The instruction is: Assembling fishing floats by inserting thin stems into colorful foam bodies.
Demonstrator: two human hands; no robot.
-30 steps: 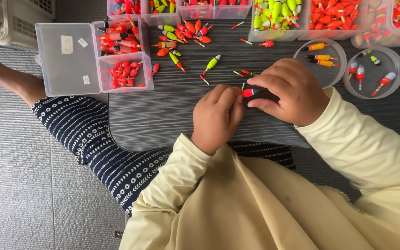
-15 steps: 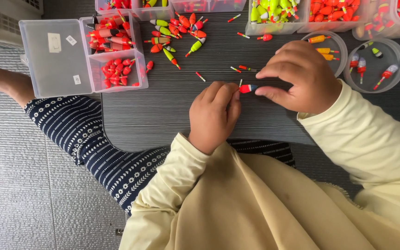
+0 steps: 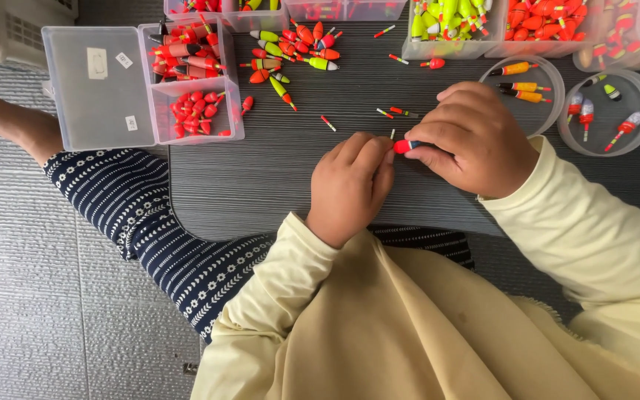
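Head view: both hands meet near the counter's [image 3: 261,185] middle. Right hand [image 3: 475,137] holds a small red float [image 3: 403,147], grip pinched narrow on it. Left hand [image 3: 351,185] curled, fingertips touching the float's red end. Loose floats [image 3: 290,52] lie toward the far edge; open clear box [image 3: 112,85] at far left corner.

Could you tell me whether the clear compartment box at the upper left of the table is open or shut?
Open: the clear box has its lid swung flat leftward, baring red floats.
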